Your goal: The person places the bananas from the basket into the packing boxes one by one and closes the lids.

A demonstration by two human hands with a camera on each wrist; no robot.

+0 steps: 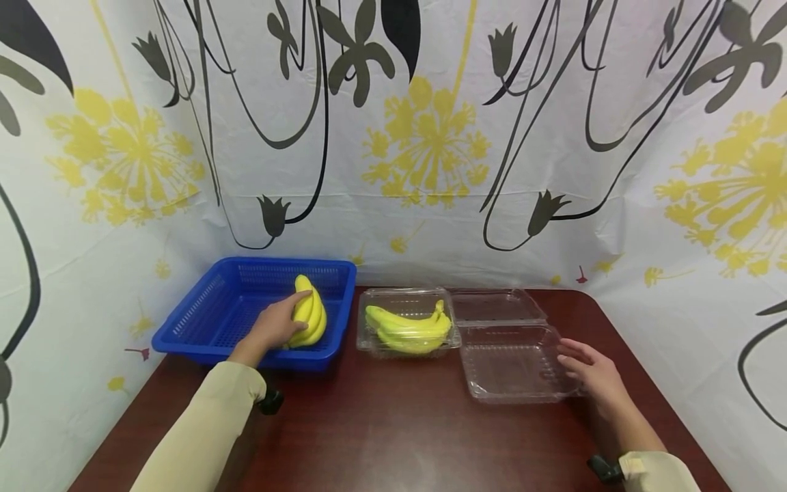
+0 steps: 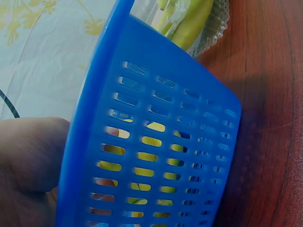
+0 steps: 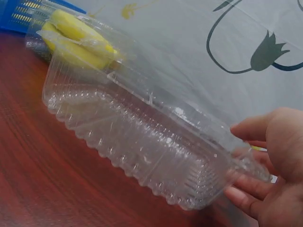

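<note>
On the left in the head view, my left hand (image 1: 274,322) grips a bunch of yellow bananas (image 1: 313,314) inside a blue plastic basket (image 1: 203,321). From the left wrist, the basket wall (image 2: 156,118) covers most of the fruit, and yellow shows through its slots. At the right, my right hand (image 1: 593,372) rests with loosely extended fingers at the right edge of a clear plastic clamshell container (image 1: 513,365). Its lid (image 1: 494,306) is folded back toward the wall. In the right wrist view, fingers (image 3: 251,187) overlap the container's corner.
A second clear clamshell (image 1: 369,342), with bananas (image 1: 412,331) under its plastic, stands between the basket and the lidless-side tray. All of them are on a dark red-brown table (image 1: 393,424). Patterned white cloth (image 1: 381,232) encloses the back and both sides.
</note>
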